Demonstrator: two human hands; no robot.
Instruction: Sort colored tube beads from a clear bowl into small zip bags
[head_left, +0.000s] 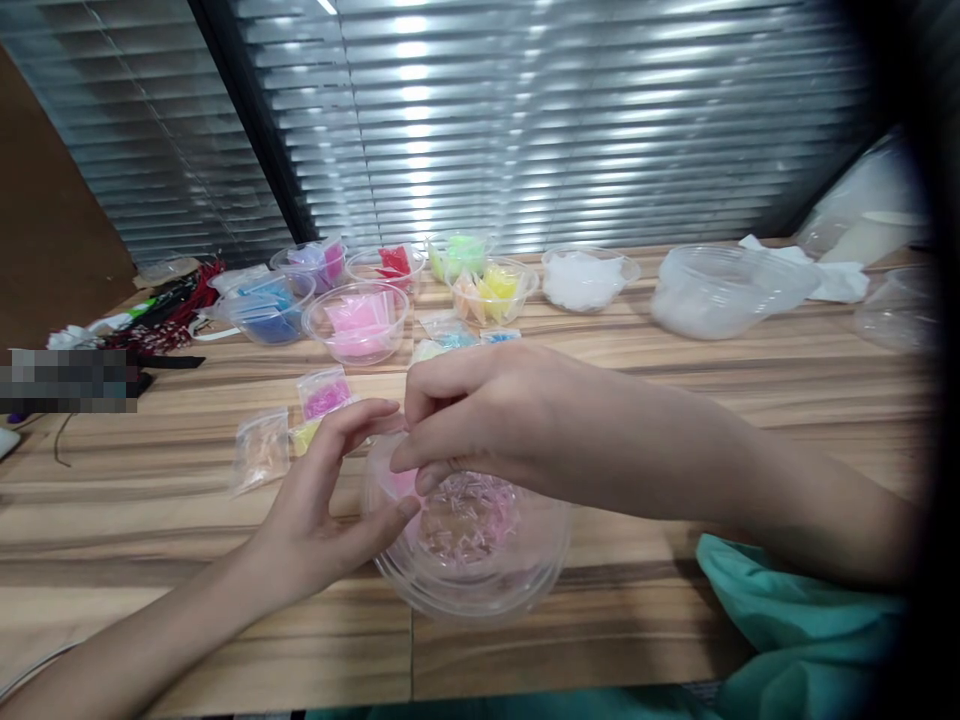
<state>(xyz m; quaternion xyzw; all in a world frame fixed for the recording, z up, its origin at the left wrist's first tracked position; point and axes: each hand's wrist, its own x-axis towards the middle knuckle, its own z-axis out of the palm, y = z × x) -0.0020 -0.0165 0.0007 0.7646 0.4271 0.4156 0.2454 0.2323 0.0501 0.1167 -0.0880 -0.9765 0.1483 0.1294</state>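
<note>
A round clear plastic bowl [547, 560] stands on the table in front of me, with thin pink, tube-like pieces [469, 520] lying in it. Over its left side is a small clear plastic bag [401, 478] with a pink tint, partly hidden by fingers. My right hand [495, 420] reaches across from the right, thumb and fingers pinched on the bag. My left hand [322, 490] curves round the bag from the left, fingertips at its upper end and thumb at its lower end.
Small zip bags of orange [261, 450] and magenta [326, 395] pieces lie left of the bowl. Behind stand several clear bowls, including pink [358, 322], blue [268, 308] and white [587, 280] contents. Stacked bowls [705, 295] are at right; cords [176, 315] at left.
</note>
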